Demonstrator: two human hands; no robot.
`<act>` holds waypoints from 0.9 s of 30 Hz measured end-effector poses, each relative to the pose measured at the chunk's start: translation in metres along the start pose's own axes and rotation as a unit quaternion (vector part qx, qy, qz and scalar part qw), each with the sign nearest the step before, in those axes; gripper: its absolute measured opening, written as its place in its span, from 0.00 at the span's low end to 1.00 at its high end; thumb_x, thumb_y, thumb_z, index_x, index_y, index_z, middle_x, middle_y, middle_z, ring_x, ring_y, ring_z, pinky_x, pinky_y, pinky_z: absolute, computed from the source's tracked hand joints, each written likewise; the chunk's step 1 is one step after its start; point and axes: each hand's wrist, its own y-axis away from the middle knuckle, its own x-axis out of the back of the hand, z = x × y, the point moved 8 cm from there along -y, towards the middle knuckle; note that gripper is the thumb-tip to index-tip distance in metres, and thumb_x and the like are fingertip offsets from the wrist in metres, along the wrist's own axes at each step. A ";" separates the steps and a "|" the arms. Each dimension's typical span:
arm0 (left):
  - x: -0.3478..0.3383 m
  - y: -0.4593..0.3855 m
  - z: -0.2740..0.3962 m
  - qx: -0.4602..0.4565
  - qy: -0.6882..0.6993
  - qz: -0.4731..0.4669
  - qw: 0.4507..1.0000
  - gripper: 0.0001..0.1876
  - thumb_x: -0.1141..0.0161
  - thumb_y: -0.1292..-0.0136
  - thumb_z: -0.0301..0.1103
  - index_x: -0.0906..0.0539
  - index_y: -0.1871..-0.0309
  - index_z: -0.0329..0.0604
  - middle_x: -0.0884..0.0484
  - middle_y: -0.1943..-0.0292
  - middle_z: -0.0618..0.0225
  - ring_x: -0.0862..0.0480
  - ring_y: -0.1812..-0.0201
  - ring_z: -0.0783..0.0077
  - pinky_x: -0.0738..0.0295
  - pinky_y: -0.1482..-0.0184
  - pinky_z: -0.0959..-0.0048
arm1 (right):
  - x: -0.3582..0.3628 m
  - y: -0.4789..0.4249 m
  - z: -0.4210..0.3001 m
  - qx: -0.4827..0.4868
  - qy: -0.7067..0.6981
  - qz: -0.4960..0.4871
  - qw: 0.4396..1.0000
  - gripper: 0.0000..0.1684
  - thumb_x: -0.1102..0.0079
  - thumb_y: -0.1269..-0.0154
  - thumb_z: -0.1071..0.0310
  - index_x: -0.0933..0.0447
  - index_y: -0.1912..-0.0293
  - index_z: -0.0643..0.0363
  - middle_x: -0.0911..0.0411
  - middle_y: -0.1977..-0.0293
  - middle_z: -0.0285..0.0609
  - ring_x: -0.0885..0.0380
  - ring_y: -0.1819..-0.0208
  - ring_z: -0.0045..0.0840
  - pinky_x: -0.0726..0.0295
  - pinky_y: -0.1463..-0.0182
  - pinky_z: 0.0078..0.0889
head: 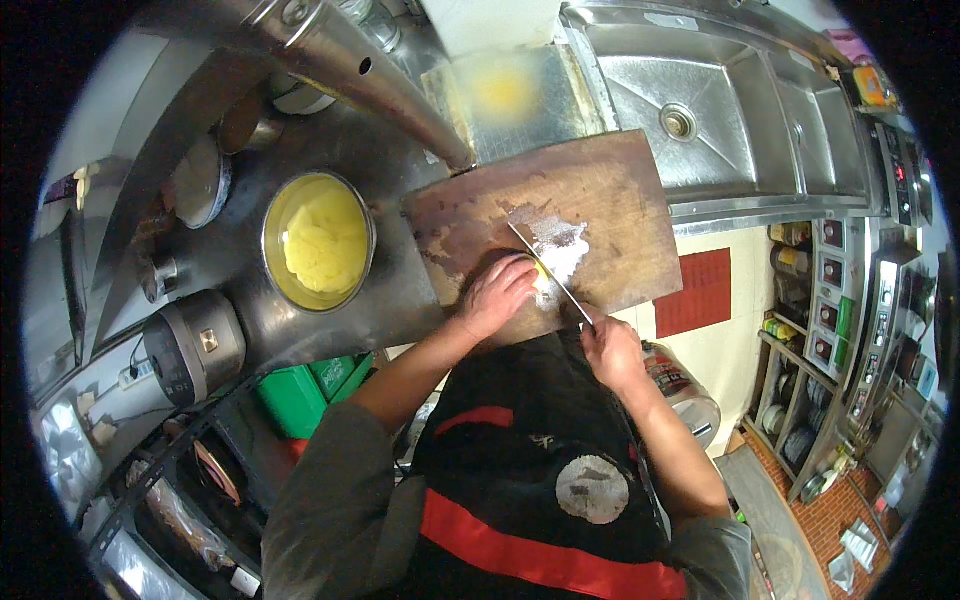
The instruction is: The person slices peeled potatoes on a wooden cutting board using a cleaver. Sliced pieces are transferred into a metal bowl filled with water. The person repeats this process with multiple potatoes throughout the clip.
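Note:
My left hand (501,291) rests on the wooden cutting board (622,202), its fingers curled over a small yellow piece of food (541,277), likely peeled potato. My right hand (615,351) grips the handle of a kitchen knife (562,288). The blade is seen nearly edge-on and stands beside the yellow piece, close to my left fingertips. A wet, whitish patch (564,246) glistens on the board beyond the blade. To the left, a round metal bowl (276,225) holds a heap of pale yellow food (322,251), whose pieces blend together.
A stainless steel sink (637,82) lies beyond the board at right. A thick metal pipe (390,90) slants down to the board's far edge. On the steel counter (330,337) stands a rice cooker (196,346). A green bin (294,401) is below, and a large tin (679,390) stands by my right forearm.

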 end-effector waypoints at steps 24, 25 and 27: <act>0.001 -0.002 0.006 -0.028 -0.013 0.007 0.999 0.22 0.25 0.42 0.31 0.17 0.44 0.45 0.18 0.42 0.64 0.20 0.38 0.57 0.21 0.36 0.62 | -0.001 0.030 0.013 -0.015 0.027 0.042 0.999 0.28 0.38 0.34 0.69 0.22 0.34 0.53 0.17 0.67 0.55 0.14 0.65 0.49 0.15 0.58 0.52; 0.002 -0.004 0.007 -0.029 -0.002 0.001 1.000 0.26 0.23 0.45 0.30 0.18 0.43 0.44 0.19 0.41 0.62 0.20 0.37 0.55 0.21 0.34 0.61 | -0.001 0.028 0.015 -0.011 0.020 0.050 0.998 0.27 0.38 0.33 0.69 0.22 0.34 0.53 0.16 0.67 0.55 0.14 0.65 0.49 0.15 0.58 0.52; 0.001 -0.005 0.003 -0.019 0.029 0.015 0.999 0.26 0.22 0.45 0.31 0.19 0.43 0.43 0.20 0.40 0.60 0.20 0.38 0.53 0.21 0.35 0.60 | -0.001 0.027 0.020 -0.003 0.005 0.066 0.998 0.26 0.39 0.32 0.69 0.21 0.34 0.53 0.16 0.66 0.56 0.15 0.64 0.50 0.15 0.56 0.52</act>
